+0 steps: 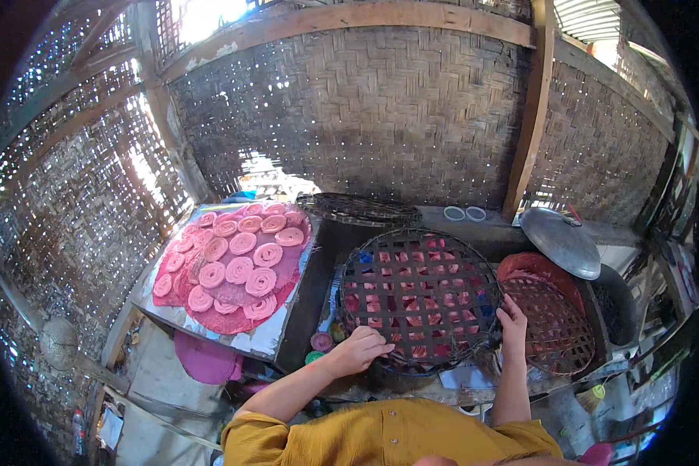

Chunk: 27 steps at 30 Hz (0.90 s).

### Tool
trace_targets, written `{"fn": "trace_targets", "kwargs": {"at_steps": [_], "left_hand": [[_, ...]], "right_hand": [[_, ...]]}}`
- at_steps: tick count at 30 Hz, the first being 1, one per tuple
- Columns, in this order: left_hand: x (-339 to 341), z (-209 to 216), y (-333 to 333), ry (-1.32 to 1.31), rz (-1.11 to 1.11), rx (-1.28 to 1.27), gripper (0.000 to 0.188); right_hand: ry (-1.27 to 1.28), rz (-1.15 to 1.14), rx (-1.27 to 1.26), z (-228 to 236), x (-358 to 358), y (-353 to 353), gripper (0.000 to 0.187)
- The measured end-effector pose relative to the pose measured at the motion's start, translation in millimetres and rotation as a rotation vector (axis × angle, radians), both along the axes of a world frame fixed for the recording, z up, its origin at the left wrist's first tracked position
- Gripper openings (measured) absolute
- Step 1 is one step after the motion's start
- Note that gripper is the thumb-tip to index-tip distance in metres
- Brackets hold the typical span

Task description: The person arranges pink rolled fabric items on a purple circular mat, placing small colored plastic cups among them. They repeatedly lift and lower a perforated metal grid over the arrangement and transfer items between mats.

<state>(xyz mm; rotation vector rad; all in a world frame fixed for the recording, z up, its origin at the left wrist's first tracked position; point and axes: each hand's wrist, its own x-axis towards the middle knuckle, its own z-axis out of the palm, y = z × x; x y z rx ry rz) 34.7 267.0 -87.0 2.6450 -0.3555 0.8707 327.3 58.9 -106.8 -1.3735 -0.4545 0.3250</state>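
Well to the left of the left hand (359, 349), a flat metal tray (283, 334) carried a pink cloth or sheet covered with many pink coiled rounds (241, 268), laid out in close rows and filling nearly the whole surface. Just beside that hand, on its left, sat a few small lids or cups (322, 342) in pink and green.

The left hand rested on the near-left rim of a round dark woven lattice rack (419, 299), fingers curled over the edge and seemingly gripping it. The rack lay between the two hands, and through its open squares more pink pieces showed beneath, so it seemed to cover a batch already spread out. Beyond the hands, farther from the person, a second dark lattice rack (359, 210) lay flat near the woven bamboo wall (380, 109).

The right hand (512, 318) held the rack's right rim, fingers closed against the edge. Just right of that hand stood a finer-meshed round basket (555, 330) set in a reddish basin (536, 268), and beyond it a grey metal lid (561, 242) leaned over a dark pot (617, 299).

Judging from this, the coils on the left tray were shaped and laid out, while the rack was only being placed or lifted.
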Motion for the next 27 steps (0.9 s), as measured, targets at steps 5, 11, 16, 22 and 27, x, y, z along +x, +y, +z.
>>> {"fn": "trace_targets", "kwargs": {"at_steps": [5,11,16,22,27], "left_hand": [[4,-5,1,0.015,-0.024,-0.025,0.038],[4,-1,2,0.059,-0.04,-0.039,0.034],[2,1,2,0.039,-0.043,-0.083,0.03],[-6,-2,7,0.137,0.015,-0.052,0.031],[-20,23,5,-0.084,0.116,-0.013,0.038]], "right_hand": [[-0.001,-0.013,-0.077,-8,5,-3,0.046],[-0.206,-0.05,-0.169,-19,10,-5,0.042],[-0.415,-0.081,-0.321,-22,13,-6,0.039],[-0.513,-0.148,-0.318,-2,8,1,0.036],[-0.668,-0.102,-0.29,69,-28,24,0.034]]}}
